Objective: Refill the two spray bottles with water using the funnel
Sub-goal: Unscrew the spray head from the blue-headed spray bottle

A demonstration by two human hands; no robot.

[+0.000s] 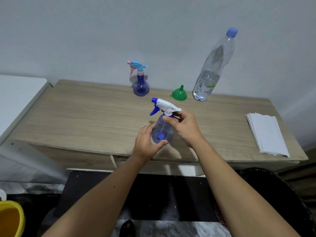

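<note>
A clear blue spray bottle with a white and blue trigger head (162, 129) stands near the table's front edge. My left hand (147, 142) grips its round body from the left. My right hand (183, 126) pinches the white collar at its neck. A second blue spray bottle (140, 84) with a light blue and pink head stands at the back, apart from both hands. To its right a green funnel (179, 94) lies upside down with its spout up. A tall capped water bottle (212, 69), partly filled, stands beside the funnel.
The wooden table (85, 113) stands against a white wall. A stack of white paper towels (267, 134) lies at the right edge. A white surface (15, 100) adjoins the table's left. A yellow bucket (10, 219) sits on the floor at lower left.
</note>
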